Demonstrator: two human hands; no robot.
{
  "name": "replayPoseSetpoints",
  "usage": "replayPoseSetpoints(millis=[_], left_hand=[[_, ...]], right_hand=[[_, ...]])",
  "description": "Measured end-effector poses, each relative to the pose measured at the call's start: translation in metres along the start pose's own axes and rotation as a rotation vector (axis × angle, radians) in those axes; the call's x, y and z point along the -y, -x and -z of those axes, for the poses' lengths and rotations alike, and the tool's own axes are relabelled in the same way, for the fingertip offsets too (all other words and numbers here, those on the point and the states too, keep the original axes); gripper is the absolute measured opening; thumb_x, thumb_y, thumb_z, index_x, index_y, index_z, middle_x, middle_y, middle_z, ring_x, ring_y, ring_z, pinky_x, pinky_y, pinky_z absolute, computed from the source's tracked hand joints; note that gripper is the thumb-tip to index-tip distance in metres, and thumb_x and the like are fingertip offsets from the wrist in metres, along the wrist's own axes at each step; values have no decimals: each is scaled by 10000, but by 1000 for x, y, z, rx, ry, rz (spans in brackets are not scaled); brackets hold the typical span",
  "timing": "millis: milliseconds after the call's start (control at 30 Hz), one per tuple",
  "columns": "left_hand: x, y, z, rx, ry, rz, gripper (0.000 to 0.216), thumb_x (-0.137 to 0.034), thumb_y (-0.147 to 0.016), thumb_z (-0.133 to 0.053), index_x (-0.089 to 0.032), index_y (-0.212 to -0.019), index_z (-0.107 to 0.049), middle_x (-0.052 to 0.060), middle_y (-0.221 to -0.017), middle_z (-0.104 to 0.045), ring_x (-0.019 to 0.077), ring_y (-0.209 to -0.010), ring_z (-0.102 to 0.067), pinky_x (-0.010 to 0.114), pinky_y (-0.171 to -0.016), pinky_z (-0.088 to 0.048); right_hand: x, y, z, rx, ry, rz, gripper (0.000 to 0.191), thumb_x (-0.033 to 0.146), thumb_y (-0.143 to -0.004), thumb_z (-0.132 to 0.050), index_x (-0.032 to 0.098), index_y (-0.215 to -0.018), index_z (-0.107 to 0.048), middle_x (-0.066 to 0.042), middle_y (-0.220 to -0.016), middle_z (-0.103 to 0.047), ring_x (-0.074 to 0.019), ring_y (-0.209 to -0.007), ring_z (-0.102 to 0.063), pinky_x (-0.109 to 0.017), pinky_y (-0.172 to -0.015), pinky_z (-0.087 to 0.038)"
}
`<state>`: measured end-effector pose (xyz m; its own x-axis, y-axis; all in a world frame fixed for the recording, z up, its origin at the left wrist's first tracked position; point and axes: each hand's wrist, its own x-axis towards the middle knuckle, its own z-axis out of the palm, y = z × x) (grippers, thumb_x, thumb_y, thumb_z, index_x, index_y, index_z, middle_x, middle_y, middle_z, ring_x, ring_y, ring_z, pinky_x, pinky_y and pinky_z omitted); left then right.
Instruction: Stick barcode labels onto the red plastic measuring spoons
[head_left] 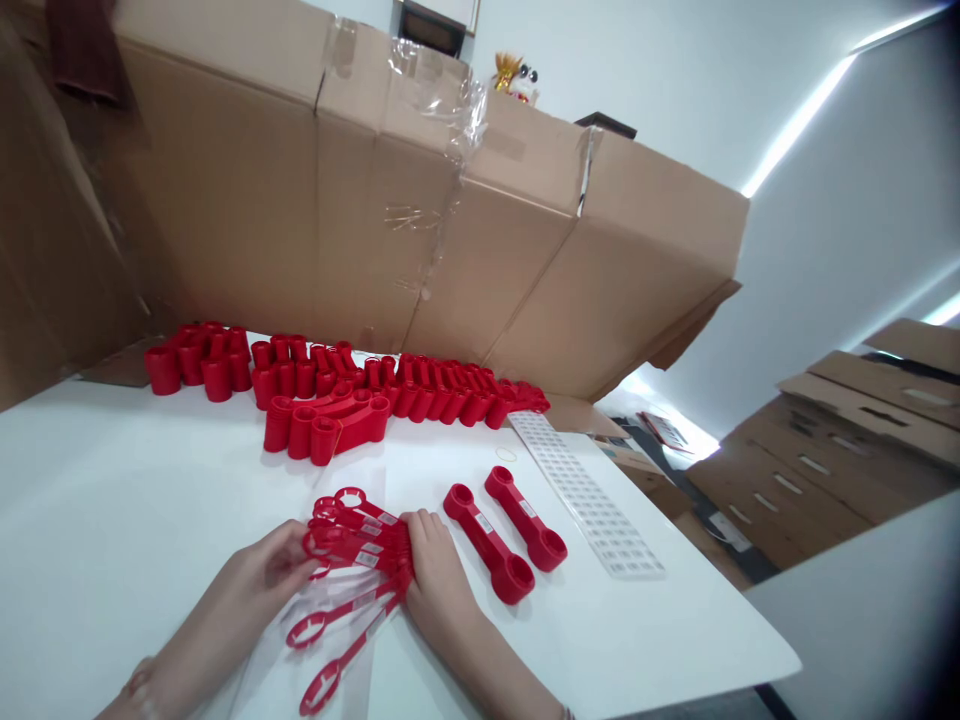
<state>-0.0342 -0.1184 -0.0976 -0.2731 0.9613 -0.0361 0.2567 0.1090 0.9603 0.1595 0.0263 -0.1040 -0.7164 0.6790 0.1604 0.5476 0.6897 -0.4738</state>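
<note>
A fanned bundle of thin red plastic ring-ended wrenches [367,545], several with white labels, lies between my hands. My left hand [281,562] has its fingers curled at the ring ends on the left side of the bundle. Around the gathered right ends, my right hand [439,575] is closed. Two of the wrenches splay out toward me, apart from the others. A clear plastic bag [262,660] lies under the bundle. Right of my right hand, two thicker red double-ended wrenches [487,540] with white labels rest side by side.
Rows of red wrenches [442,390] stand along the back of the white table [150,520], before a tall cardboard wall [360,220]. A label sheet [592,510] lies at the right, near a rubber band [506,454]. Cardboard boxes [795,460] stand beyond the table.
</note>
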Motion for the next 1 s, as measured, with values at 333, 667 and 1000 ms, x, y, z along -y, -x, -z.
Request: replayPoseSetpoints(millis=[333, 667, 1000], left_hand=[[15, 7, 5, 30, -300, -177, 233, -343, -981, -455, -288, -1102, -646, 84, -1266, -516, 274, -1209, -508, 393, -1018, -463], [15, 18, 19, 93, -442, -203, 362, -461, -976, -513, -429, -1337, -525, 24, -1485, -374, 271, -1360, -450, 390, -1117, -453], [1, 0, 7, -66, -365, -169, 368, -491, -1005, -407, -318, -1273, -589, 58, -1298, -596, 240, -1218, -556, 380, -1063, -472]], right_hand=[[0, -2, -1, 4, 13, -8, 102, 140, -913, -443, 185, -950, -527, -75, -980, -589, -228, -878, -486, -380, -777, -403], [-3, -4, -4, 9, 50, 2, 92, 159, -930, -444, 178, -965, -527, -86, -991, -586, -232, -877, -487, -383, -774, -402], [-7, -4, -5, 8, 74, 42, 114, 149, -945, -422, 185, -965, -528, -77, -990, -582, -229, -881, -486, -377, -778, -404]])
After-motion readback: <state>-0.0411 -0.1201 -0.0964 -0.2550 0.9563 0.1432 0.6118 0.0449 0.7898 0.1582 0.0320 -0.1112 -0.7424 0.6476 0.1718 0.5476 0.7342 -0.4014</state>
